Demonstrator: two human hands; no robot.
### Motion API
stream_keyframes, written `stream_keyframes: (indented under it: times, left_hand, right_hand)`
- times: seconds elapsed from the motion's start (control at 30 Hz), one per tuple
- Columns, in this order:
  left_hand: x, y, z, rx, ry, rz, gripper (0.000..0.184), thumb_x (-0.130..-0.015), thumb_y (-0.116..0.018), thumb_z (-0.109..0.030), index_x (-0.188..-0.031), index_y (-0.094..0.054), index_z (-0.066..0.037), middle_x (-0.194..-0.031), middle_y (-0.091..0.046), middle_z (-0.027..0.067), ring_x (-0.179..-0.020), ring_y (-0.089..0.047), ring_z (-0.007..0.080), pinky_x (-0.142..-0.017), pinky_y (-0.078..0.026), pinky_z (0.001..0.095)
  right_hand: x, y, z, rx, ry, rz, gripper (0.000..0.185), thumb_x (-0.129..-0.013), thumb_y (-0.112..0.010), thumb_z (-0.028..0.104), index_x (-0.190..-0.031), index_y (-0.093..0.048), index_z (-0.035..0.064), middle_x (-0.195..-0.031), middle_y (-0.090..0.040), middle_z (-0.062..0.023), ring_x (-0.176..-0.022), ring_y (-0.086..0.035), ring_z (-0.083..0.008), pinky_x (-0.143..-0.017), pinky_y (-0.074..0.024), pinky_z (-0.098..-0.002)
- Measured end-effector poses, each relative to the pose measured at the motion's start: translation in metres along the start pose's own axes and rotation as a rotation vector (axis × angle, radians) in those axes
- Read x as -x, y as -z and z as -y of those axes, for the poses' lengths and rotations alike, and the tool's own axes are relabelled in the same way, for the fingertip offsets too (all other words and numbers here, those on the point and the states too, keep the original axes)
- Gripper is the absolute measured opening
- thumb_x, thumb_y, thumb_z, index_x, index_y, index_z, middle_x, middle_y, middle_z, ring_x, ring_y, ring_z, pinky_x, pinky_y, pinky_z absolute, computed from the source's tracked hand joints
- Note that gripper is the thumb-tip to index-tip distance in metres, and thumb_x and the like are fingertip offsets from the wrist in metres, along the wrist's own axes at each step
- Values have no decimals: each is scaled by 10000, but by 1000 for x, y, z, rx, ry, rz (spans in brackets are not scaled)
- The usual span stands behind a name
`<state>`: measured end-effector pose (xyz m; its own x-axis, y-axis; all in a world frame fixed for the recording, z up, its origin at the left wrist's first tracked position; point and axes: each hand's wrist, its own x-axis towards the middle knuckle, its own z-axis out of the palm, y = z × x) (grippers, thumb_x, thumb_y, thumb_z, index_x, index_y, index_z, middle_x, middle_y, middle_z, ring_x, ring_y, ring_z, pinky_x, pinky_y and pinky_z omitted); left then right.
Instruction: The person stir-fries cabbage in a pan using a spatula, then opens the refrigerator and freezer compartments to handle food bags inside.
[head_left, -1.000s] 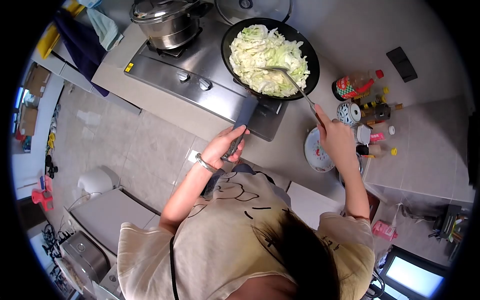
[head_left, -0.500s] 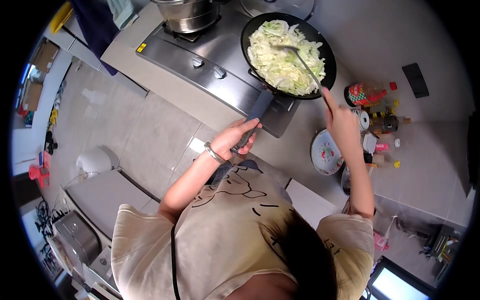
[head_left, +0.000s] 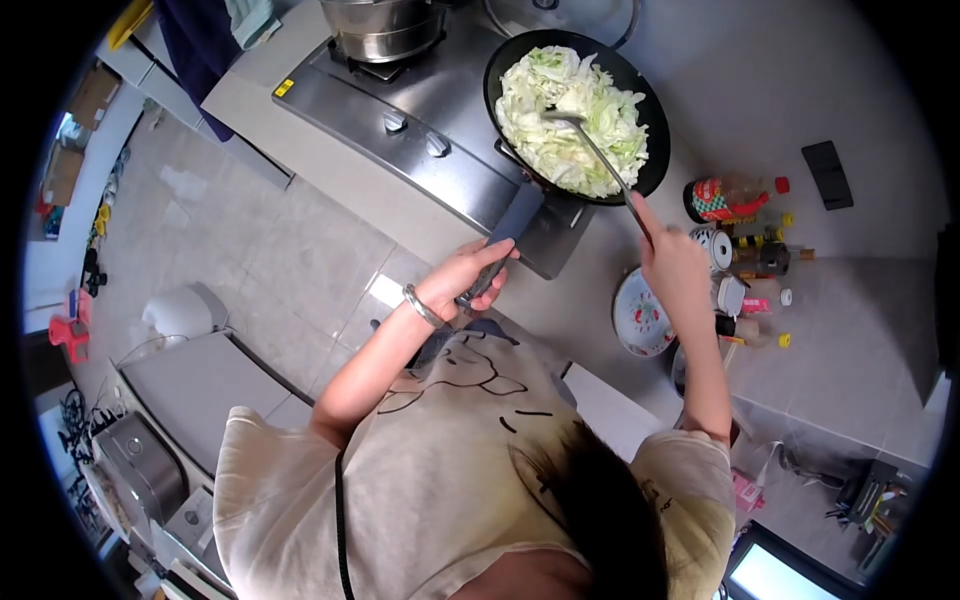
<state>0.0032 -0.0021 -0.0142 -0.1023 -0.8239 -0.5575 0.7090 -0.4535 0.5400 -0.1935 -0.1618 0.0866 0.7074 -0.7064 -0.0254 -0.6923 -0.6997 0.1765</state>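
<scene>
A black wok (head_left: 660,150) on the stove's right burner is full of chopped cabbage (head_left: 590,140). My left hand (head_left: 465,277) is closed around the wok's long dark handle (head_left: 516,214). In my right hand (head_left: 677,268) is the handle end of a metal spatula (head_left: 604,156), with the fingers wrapped round it. The spatula's blade rests among the cabbage near the middle of the wok.
A steel pot (head_left: 385,32) stands on the left burner of the stove (head_left: 350,118). Right of the wok are a floral plate (head_left: 640,318), a soy sauce bottle (head_left: 722,198) and several other seasoning bottles (head_left: 768,262) along the wall. A glass lid leans behind the wok.
My right hand has shifted slightly left and down with the spatula, whose blade sits a little lower in the cabbage. My left hand keeps its hold on the wok handle.
</scene>
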Motion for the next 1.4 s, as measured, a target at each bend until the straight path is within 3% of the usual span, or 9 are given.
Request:
stream_keyframes:
  times: [0.2,0.27,0.4,0.7,0.8,0.9,0.93,1.0,1.4]
  left_hand:
    - [0,-1,-3,-15,-9,4,269,-922,-472,-308,-994,-502,-50,-562,-470,0,-347,-391,67,-305,-282,191]
    - [1,-2,-3,-24,-11,-5,270,-923,-470,-311,-990,-502,-51,-561,-470,-1,-349,-390,66,-309,-289,190]
    - [-2,2,0,-21,-8,23,262,-903,-505,-326,-961,-487,-71,-578,-466,1,-386,-413,85,-319,-284,213]
    - [0,-1,-3,-9,3,-2,266,-916,-487,-318,-989,-496,-62,-555,-470,-5,-351,-392,61,-307,-293,184]
    - [-1,0,-3,4,14,0,266,-910,-498,-324,-978,-494,-67,-560,-470,-3,-364,-402,68,-312,-290,191]
    - [-2,3,-2,14,16,21,269,-899,-518,-335,-953,-489,-73,-569,-467,0,-386,-416,85,-325,-284,208]
    - [-2,3,-1,11,10,30,272,-898,-521,-337,-953,-488,-72,-568,-467,1,-385,-415,86,-324,-284,209]
    - [-3,4,-2,6,2,42,277,-896,-524,-340,-953,-488,-71,-569,-468,2,-382,-415,89,-323,-282,213]
    - [-3,0,-1,-3,-3,26,261,-927,-472,-311,-992,-496,-59,-547,-468,-2,-339,-384,68,-295,-286,189]
  right_hand:
    - [-47,4,-88,-255,159,-218,416,-797,-597,214,-1209,-537,191,-717,-640,-143,-605,-629,-288,-551,-498,-391]
    - [-60,56,-98,-530,-184,156,407,-813,-595,235,-1202,-545,126,-619,-593,-52,-457,-553,-146,-420,-443,-289]
    - [-113,86,-150,-678,-328,309,349,-849,-571,279,-1119,-589,60,-528,-479,25,-362,-387,-31,-305,-274,-208]
    - [-211,76,-134,-632,26,462,350,-834,-565,222,-1166,-587,114,-506,-452,29,-362,-366,-38,-309,-269,-216]
    - [-201,78,-114,-486,122,531,439,-811,-611,148,-1241,-525,127,-641,-587,-30,-466,-480,-62,-405,-391,-234]
    - [-158,54,-119,-336,544,78,499,-750,-648,85,-1232,-529,133,-790,-659,-97,-603,-575,-174,-607,-483,-299]
    - [-118,90,-82,-224,294,192,511,-716,-655,66,-1210,-534,115,-947,-649,-159,-755,-611,-287,-777,-465,-343]
    - [-73,96,-75,-151,213,113,478,-711,-639,60,-1178,-556,119,-932,-611,-198,-788,-587,-363,-741,-462,-374]
    - [72,73,-52,53,-15,25,522,-757,-611,122,-1256,-500,228,-706,-590,-142,-597,-591,-317,-563,-475,-410]
